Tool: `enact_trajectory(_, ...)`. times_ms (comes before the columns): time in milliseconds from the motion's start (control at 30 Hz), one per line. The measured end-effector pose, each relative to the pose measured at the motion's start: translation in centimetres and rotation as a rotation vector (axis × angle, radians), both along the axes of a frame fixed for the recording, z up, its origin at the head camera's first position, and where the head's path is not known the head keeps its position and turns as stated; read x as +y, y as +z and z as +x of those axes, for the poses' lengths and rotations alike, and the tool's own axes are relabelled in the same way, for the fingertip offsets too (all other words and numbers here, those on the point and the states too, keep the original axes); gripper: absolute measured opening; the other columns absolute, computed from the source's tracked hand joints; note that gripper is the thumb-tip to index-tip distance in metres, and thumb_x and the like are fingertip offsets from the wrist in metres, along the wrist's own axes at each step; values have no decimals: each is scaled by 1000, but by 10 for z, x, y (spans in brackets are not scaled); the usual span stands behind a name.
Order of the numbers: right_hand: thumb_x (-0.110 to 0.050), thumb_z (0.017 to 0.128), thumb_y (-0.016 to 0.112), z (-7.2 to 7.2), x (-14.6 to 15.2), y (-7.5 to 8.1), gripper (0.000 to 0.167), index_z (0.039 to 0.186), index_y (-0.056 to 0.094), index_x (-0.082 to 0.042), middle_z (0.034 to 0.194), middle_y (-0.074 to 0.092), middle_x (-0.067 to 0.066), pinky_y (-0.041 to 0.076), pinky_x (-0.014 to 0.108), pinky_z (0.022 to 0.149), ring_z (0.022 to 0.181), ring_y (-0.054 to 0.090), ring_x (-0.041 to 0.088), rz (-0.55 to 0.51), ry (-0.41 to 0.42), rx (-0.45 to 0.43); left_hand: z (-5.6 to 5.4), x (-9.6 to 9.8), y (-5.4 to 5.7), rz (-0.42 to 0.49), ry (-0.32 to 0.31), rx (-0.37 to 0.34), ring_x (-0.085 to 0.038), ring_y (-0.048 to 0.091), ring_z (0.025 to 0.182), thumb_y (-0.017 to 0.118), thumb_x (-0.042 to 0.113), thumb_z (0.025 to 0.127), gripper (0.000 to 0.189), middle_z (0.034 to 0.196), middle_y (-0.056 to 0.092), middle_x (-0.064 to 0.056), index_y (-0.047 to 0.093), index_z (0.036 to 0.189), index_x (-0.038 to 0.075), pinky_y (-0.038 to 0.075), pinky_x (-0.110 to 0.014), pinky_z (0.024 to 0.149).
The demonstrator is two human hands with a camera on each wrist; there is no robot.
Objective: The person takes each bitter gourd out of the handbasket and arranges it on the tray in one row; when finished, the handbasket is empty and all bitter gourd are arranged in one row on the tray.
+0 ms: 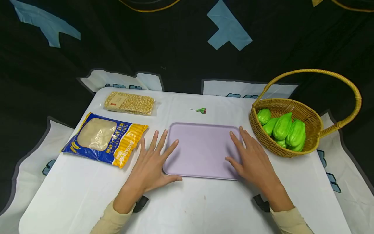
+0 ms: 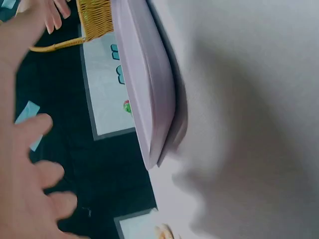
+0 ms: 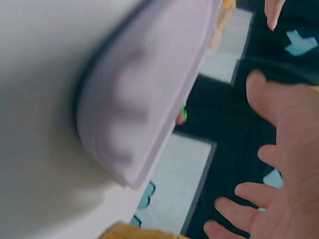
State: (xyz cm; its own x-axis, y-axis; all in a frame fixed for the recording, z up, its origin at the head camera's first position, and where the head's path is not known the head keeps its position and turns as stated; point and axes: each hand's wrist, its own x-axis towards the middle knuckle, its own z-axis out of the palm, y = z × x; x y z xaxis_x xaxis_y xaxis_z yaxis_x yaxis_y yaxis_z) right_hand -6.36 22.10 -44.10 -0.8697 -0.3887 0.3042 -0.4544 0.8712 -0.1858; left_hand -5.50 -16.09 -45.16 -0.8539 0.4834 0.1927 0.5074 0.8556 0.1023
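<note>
A pale purple rectangular tray [image 1: 201,151] lies on the white table between my two hands. My left hand [image 1: 153,165], fingers spread and straight, is over the tray's left edge in the head view. Over the right edge is my right hand [image 1: 252,157], its fingers also spread. Both wrist views show the fingers raised above the tray, the left hand [image 2: 30,164] and the right hand [image 3: 279,164] holding nothing. Beyond the tray's far edge lies a small green lollipop [image 1: 202,110] with a white stick.
A blue and yellow pasta bag [image 1: 102,139] lies at the left, close to my left fingertips. Behind it is a clear pack of yellow kernels [image 1: 134,104]. At the right, a wicker basket [image 1: 263,141] with a tall handle holds several green star fruits [image 1: 282,126].
</note>
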Motion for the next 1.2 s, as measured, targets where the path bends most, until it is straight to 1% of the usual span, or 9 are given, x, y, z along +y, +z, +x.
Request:
enact_trajectory(67,-38,93,83,-6,8,5,86,164,44,-10,165,42,29,50,68,110,140,53,50,-45,-23,40,1,-2,0,76,-23,10,-41,19,165,65,94,77,115,180,16,-12,34,170,32,16,-76,128)
enact_trajectory(133,-32,93,84,-12,18,10,81,162,47,-9,159,49,28,53,69,104,132,58,50,-81,-59,64,3,-4,-1,141,-53,41,-37,32,161,65,90,82,109,177,28,-11,41,167,28,20,-68,131)
enact_trajectory(233,-26,95,82,-20,34,20,74,159,51,-8,153,53,28,52,71,101,128,59,51,-113,-144,65,4,-6,-2,211,-101,91,-34,50,150,65,86,87,99,169,45,-10,51,161,22,32,-59,130)
enact_trajectory(333,-25,97,80,-28,54,30,67,156,54,-5,150,55,30,51,75,100,127,57,54,-116,-233,61,4,-7,-3,253,-123,105,-32,58,140,66,82,89,92,163,53,-8,57,156,20,46,-54,122)
enact_trajectory(433,-26,99,77,-35,75,38,63,152,55,-1,149,53,33,48,77,101,129,54,57,-114,-318,44,5,-8,-5,280,-124,84,-31,60,138,70,79,89,89,161,54,-7,58,155,20,54,-51,112)
enact_trajectory(500,-27,101,74,-37,90,41,61,152,54,1,148,52,35,48,79,98,128,52,59,-114,-379,26,5,-9,-8,291,-121,61,-30,60,137,73,77,88,89,162,54,-8,58,156,21,58,-51,108)
enact_trajectory(633,-27,104,69,-39,115,40,61,153,51,4,148,48,39,45,83,92,127,49,63,-116,-465,-12,7,-11,-13,301,-121,8,-29,61,137,77,73,87,88,162,53,-8,58,156,22,62,-50,101)
enact_trajectory(900,-25,105,66,-44,142,27,60,149,49,11,144,44,45,47,84,77,117,50,68,-112,-531,-51,9,-18,-24,300,-127,-67,-30,60,139,84,62,87,77,162,53,-8,64,150,22,61,-50,102)
enact_trajectory(1200,-29,104,63,-46,153,25,67,154,42,11,143,39,49,45,85,83,112,48,74,-122,-592,-138,9,-20,-27,248,-76,-133,-30,60,138,86,49,91,62,160,54,-9,69,143,20,62,-50,101)
